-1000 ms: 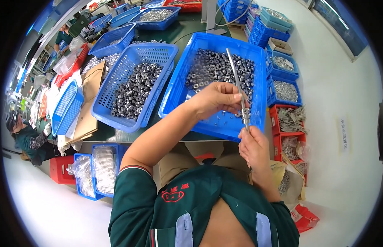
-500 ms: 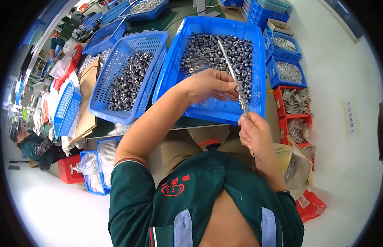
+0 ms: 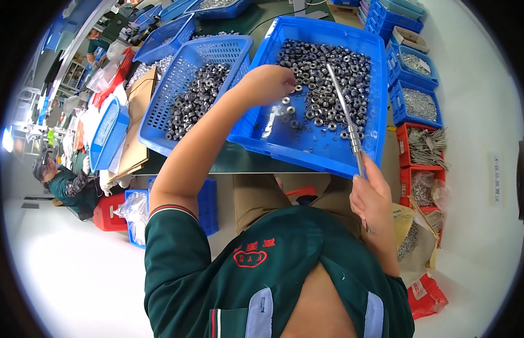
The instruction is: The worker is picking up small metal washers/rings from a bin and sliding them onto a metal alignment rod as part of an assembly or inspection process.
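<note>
My right hand (image 3: pixel 372 194) is closed around the lower end of a slim, pointed metal rod (image 3: pixel 341 96). The rod slants up over the large blue bin (image 3: pixel 307 159), with several silver ring-shaped parts (image 3: pixel 354 138) threaded on it just above my fingers. Loose dark and silver metal rings (image 3: pixel 315 73) are heaped in that bin. At the left of the heap is my left hand (image 3: pixel 269 84), its fingers curled together and pointing down among the rings. Whatever is between those fingertips is hidden.
Left of the bin stands a perforated blue basket (image 3: pixel 155 121) of similar rings. Cardboard (image 3: pixel 139 112) and another blue basket (image 3: pixel 110 135) lie farther left. Stacked blue bins (image 3: pixel 417 104) and red bins (image 3: pixel 405 146) of metal parts line the right. A co-worker (image 3: pixel 68 186) sits far left.
My left hand has left the rod and moved up and left to the rings in the bin. My right hand, still holding the rod, sits slightly farther right in view.
</note>
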### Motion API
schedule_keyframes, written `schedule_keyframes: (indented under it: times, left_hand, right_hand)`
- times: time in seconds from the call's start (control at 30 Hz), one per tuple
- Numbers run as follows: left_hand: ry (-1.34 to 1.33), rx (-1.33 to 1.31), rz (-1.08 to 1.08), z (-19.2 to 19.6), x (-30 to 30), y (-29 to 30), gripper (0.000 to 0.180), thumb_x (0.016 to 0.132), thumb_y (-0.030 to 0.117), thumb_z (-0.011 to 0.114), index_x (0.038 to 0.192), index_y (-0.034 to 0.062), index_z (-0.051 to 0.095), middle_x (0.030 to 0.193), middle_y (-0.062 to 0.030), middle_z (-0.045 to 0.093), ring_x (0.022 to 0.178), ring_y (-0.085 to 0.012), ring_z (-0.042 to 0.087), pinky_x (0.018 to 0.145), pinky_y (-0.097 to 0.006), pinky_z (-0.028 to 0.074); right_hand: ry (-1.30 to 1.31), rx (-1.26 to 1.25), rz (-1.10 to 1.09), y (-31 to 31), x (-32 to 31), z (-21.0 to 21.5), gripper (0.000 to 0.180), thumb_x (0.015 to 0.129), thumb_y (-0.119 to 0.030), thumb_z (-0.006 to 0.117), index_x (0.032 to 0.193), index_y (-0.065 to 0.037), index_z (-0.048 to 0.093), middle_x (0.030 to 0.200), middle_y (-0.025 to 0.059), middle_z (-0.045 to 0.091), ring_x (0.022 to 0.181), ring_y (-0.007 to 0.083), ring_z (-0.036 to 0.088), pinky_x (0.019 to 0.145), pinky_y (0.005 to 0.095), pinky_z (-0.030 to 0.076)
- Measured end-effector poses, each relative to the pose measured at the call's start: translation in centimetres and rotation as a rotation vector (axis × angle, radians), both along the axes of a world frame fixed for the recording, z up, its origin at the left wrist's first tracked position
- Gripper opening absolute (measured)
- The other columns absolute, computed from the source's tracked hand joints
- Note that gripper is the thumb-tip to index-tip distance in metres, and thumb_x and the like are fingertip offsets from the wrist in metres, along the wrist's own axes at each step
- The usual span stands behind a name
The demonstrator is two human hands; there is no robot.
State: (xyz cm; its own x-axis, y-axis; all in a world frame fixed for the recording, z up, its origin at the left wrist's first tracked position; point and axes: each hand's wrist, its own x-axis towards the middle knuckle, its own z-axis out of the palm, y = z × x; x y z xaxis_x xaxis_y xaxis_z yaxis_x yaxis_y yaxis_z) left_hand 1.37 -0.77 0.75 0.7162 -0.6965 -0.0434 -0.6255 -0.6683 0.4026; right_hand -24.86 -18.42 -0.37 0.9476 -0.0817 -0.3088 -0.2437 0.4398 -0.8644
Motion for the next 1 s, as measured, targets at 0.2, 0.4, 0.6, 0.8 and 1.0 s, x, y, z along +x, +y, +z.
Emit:
schedule_keyframes:
  times: [0.2,0.4,0.6,0.8,1.0]
  left_hand:
    - [-0.115,0.376,-0.146,-3.4,-0.3,-1.4,0.021,0.077,0.022,0.064,0.096,0.0129,0.066,0.091,-0.0111,0.066,0.087,-0.0306,0.062,0.074,-0.041,0.049]
    - [-0.179,0.549,-0.161,-5.0,-0.5,-3.1,0.012,0.075,0.019,0.064,0.084,0.0105,0.065,0.084,-0.0118,0.065,0.085,-0.0316,0.063,0.068,-0.043,0.051]
    - [-0.251,0.54,-0.109,-4.8,-1.5,-3.3,0.011,0.07,0.012,0.061,0.079,0.0077,0.065,0.082,-0.0131,0.066,0.082,-0.0314,0.064,0.068,-0.043,0.051]
    - [0.628,-0.407,-0.027,1.1,-0.3,-1.5,0.027,0.08,0.012,0.062,0.104,0.0004,0.064,0.091,-0.0056,0.062,0.084,-0.0113,0.056,0.073,-0.025,0.046]
    - [0.008,0.06,-0.028,-2.3,0.2,-1.6,0.02,0.08,0.015,0.062,0.092,-0.0014,0.066,0.083,-0.0084,0.066,0.077,-0.0196,0.061,0.074,-0.034,0.048]
  right_hand:
    - [-0.003,0.093,0.035,-0.6,-0.4,-0.6,0.039,0.093,-0.01,0.045,0.13,-0.001,0.037,0.056,-0.0068,0.033,0.041,-0.0002,0.027,0.037,0.016,0.024]
    - [-0.04,0.041,0.054,-1.3,-0.6,-1.3,0.025,0.094,-0.011,0.045,0.116,0.0,0.045,0.058,-0.0073,0.034,0.042,-0.0008,0.028,0.038,0.0159,0.022]
    - [-0.044,0.031,0.016,-1.1,-0.3,-1.2,0.023,0.091,-0.009,0.044,0.11,0.002,0.047,0.055,-0.0061,0.033,0.041,0.0006,0.027,0.036,0.0165,0.023]
    - [-0.061,0.056,0.041,-1.6,-0.6,-1.5,0.021,0.093,-0.011,0.044,0.111,0.0,0.047,0.057,-0.0066,0.034,0.041,0.0,0.027,0.037,0.0163,0.022]
    - [-0.068,0.035,0.034,-1.4,-0.1,-1.4,0.02,0.091,-0.01,0.044,0.108,0.001,0.048,0.056,-0.0055,0.034,0.041,0.0008,0.028,0.036,0.0164,0.023]
